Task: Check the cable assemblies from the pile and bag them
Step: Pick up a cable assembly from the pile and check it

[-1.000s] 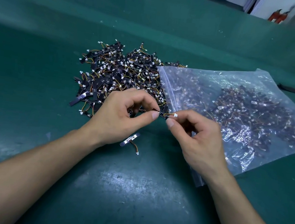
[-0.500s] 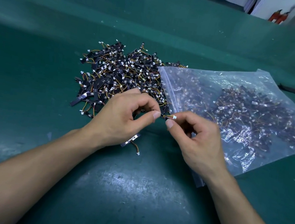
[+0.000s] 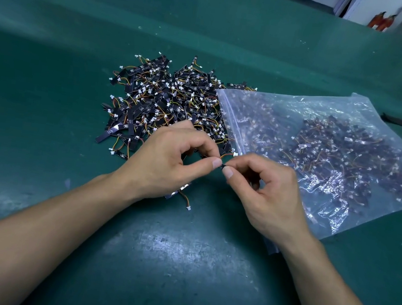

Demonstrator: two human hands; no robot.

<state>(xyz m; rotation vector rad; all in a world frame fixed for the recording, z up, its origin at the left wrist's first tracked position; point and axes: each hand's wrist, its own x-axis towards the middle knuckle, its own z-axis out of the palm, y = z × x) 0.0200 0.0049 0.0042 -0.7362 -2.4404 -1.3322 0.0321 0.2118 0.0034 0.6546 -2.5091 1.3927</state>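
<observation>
Risk sits mainly in the small pinch. The left hand (image 3: 168, 158) and the right hand (image 3: 271, 193) meet just in front of the pile (image 3: 173, 102). Thumb and forefinger of each are clamped on one cable assembly (image 3: 223, 166), held above the worktop (image 3: 179, 265) with its white connector toward the bag (image 3: 346, 136). The other fingers (image 3: 252, 168) are curled, and I cannot tell if they hold anything. The piece is thin: if one pinch loosens, it can drop and mix with the unchecked ones. A hard pull may, I judge, strain the wires at the connector. Another assembly (image 3: 185, 195) lies loose under the left hand and may be swept away or forgotten. The bag's zip edge lies against the pile, so unchecked pieces could slip inside.
</observation>
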